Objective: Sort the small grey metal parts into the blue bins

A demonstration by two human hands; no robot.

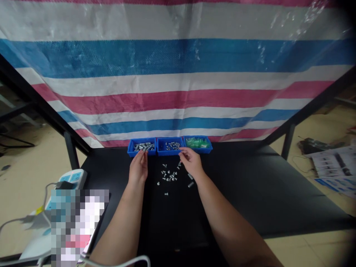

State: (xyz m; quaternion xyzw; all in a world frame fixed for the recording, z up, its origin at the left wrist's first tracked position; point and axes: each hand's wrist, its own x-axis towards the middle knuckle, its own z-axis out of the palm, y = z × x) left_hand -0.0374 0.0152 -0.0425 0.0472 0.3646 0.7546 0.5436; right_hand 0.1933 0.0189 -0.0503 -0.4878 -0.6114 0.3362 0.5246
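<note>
1. Loose screws (172, 177) are lying near the blue middle bin (168, 152); either hand could be scattering them by brushing low.
2. They are looking silvery, short and round-headed.
3. The left hand (138, 166) is hovering by the left bin (132, 151), the right hand (191, 161) by the middle one; I cannot tell either grip.

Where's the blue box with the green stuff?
In the head view, the blue bin of green pieces stands at the right end of the bin row, beside the bin of screws, beyond the right hand.
</note>
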